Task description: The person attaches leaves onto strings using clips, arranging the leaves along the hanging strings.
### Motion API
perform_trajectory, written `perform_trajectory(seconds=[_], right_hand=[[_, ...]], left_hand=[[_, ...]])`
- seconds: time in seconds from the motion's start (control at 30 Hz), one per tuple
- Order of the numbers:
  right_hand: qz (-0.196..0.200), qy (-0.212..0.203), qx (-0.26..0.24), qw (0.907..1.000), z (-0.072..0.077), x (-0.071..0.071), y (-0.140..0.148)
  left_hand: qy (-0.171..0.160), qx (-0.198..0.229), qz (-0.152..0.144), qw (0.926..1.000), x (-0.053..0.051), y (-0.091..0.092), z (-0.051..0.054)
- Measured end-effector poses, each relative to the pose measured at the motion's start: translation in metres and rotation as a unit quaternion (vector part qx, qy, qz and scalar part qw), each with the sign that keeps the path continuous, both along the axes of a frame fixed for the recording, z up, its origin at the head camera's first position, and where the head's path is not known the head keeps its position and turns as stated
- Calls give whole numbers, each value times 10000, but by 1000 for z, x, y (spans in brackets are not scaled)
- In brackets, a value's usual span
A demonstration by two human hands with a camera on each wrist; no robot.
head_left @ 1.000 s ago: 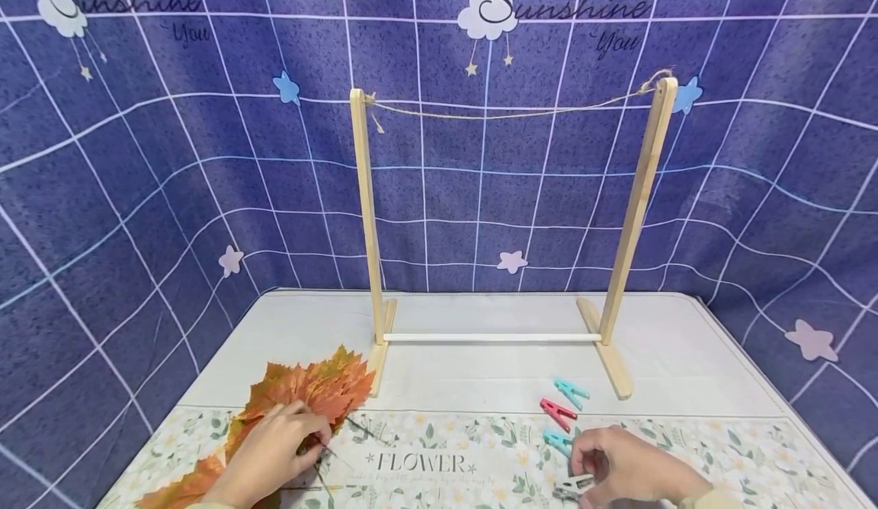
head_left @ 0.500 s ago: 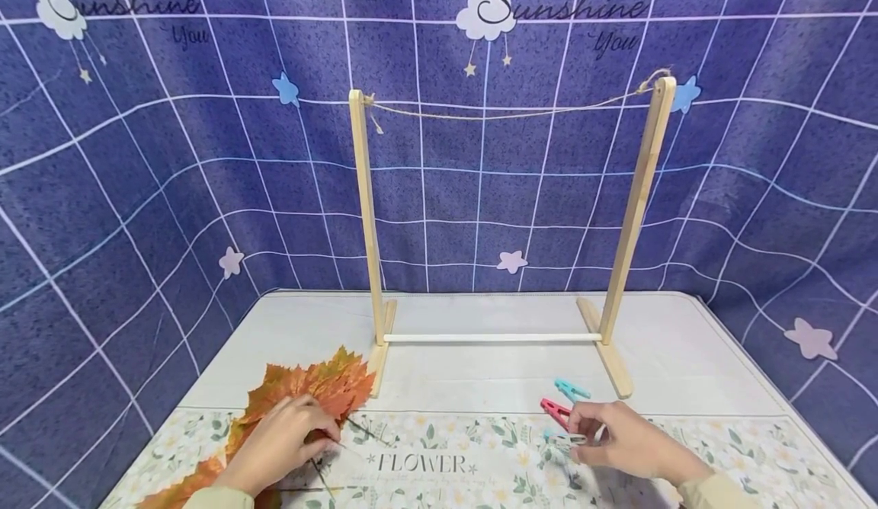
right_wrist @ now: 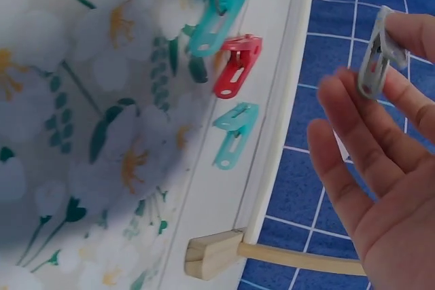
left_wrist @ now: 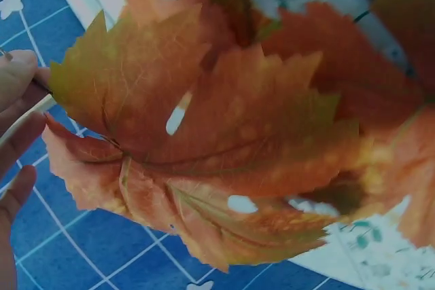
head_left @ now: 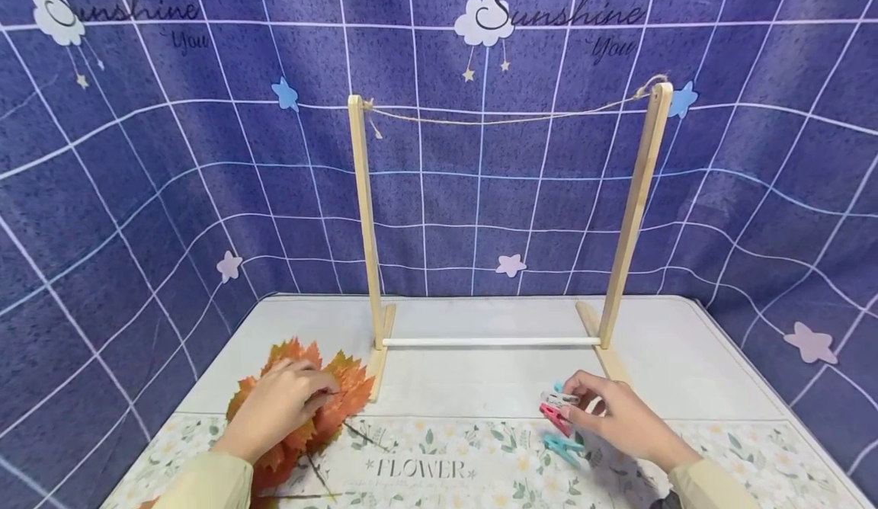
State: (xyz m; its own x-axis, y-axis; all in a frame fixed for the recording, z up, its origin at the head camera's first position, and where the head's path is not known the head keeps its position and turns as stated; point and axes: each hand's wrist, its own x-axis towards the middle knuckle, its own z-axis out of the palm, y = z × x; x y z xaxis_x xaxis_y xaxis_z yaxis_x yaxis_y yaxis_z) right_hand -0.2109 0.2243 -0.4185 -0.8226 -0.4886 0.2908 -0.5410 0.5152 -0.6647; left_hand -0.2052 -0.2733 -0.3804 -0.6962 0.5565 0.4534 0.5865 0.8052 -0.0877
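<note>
The left hand (head_left: 284,402) pinches the stem of an orange maple leaf (left_wrist: 231,127), lifted above other leaves (head_left: 350,387) at the table's left. In the left wrist view its fingers (left_wrist: 17,140) are at the left edge. A grey-white clothespin (right_wrist: 374,59) is pinched between thumb and fingers of the right hand (head_left: 620,417). In the right wrist view a red clothespin (right_wrist: 238,66) lies between two turquoise ones (right_wrist: 221,15), (right_wrist: 236,137), all on the table.
Behind the hands stands a wooden frame (head_left: 363,227) with a sagging string (head_left: 480,122) between its posts and a white rod (head_left: 490,342) low down. A floral mat (head_left: 425,467) covers the table's front; a blue gridded cloth (head_left: 446,196) hangs behind.
The left hand has moved up and away from me, raising the leaf. The right hand has lifted the grey-white clothespin forward, over the other clothespins, out of its earlier place near the front.
</note>
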Motion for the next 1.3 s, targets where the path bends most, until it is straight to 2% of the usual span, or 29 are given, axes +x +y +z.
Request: perform_trajectory(seconds=[0.17, 0.33, 0.5, 0.67, 0.9, 1.1, 1.2, 1.3], right_hand=[[-402, 348, -43, 9986, 7, -2, -5], [-834, 647, -238, 9941, 17, -7, -10], [-1256, 841, -533, 9871, 35, -12, -14], [-1523, 817, -637, 9829, 52, -14, -17], [-1525, 966, -621, 9816, 58, -12, -20], [-1393, 1054, -800, 9814, 58, -12, -21], [-1358, 1032, -834, 9818, 57, -12, -22], [-1338, 989, -804, 9828, 57, -10, -21]], left_hand=[[101, 65, 56, 9999, -3, 3, 14], [56, 249, 218, 9994, -9, 15, 32], [-67, 626, 327, 9975, -13, 31, 52], [-276, 1202, 339, 9918, -13, 46, 68], [-702, 2098, 436, 9743, -12, 61, 77], [-1135, 2864, 583, 9496, -9, 72, 81], [-1306, 3105, 691, 9390, -7, 78, 83], [-1347, 3214, 668, 9349, -5, 84, 85]])
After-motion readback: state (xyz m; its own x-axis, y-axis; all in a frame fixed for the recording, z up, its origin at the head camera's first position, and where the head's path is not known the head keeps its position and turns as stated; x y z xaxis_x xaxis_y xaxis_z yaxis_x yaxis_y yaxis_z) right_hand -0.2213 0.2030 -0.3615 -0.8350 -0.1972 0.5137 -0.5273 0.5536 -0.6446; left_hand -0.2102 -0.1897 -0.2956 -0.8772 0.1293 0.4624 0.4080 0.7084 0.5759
